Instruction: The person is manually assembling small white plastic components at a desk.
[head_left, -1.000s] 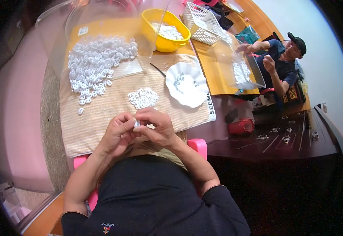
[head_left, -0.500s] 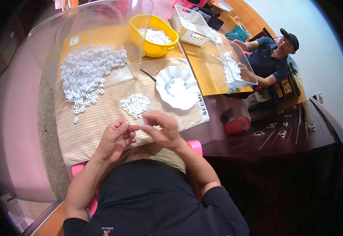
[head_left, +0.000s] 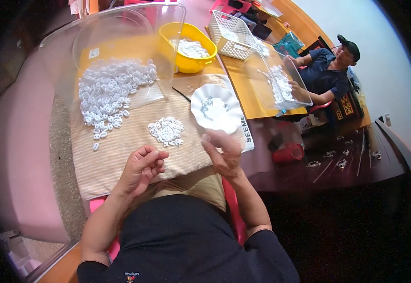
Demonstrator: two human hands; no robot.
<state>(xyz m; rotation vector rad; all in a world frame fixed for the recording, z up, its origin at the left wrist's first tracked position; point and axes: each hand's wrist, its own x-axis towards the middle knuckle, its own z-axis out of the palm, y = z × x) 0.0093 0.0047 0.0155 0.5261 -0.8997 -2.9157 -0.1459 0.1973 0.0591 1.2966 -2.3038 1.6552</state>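
Hard to make out: anything pinched in the right hand (head_left: pixel 222 153); fingertips curl together just below the white scalloped dish (head_left: pixel 216 108), too small and blurred to tell whether a piece sits between them. Equally unclear: the contents of the left hand (head_left: pixel 142 167), fingers loosely curled inward, thumb near the forefinger, narrow gap, nothing plainly gripped. Lower body cut off by the frame edge; forearms rising from below over a dark shirt.

Left of the dish, on the striped beige cloth (head_left: pixel 120 155): a small heap of white plastic rings (head_left: pixel 167 130), just above the left hand. Farther left of the dish: a large spread of white rings (head_left: pixel 111 94), partly under a clear plastic tub (head_left: pixel 120 28) tipped on its side. Above the dish: a yellow bowl (head_left: pixel 205 63) with more white pieces. Inside the dish: a few small dark bits, kind not readable. Right of the dish, across the table: another person's hands in a second clear tub (head_left: pixel 281 85).
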